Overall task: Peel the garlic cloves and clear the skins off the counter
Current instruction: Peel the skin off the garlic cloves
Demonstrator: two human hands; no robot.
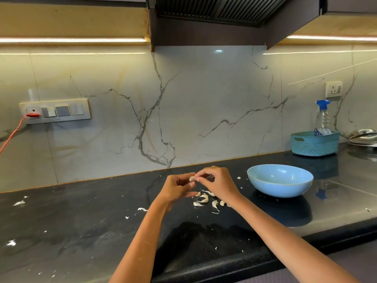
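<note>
Garlic clove (192,178) held up above the black surface (81,231), pinched between both hands at centre frame. Left hand (175,188) fingers curled, gripping the clove from the left side; right hand (218,183) fingers bent over, fingertips pinching the clove's right end, seemingly at its skin. Directly below the hands, a small cluster of garlic cloves and peeled skins (206,200) lies on the surface, pieces just beside each other; cannot tell which are peeled cloves and which are skins only. Loose skin scraps scattered further out: one piece (142,209) left of the left forearm, one (19,203) at far left, another (11,243) near the lower left edge, tiny flecks (238,177) near the bowl. Light blue bowl (279,180) stands on the surface just right of the hands, apart from them; contents not visible from this angle. Further right at the back, a teal basket (314,142) with a spray bottle (323,117) standing in it, a metal lid (364,136) beside it at the frame edge. Marble-look backsplash (183,109) behind, switch panel (55,111) at left with a red plug (32,115) in it.
</note>
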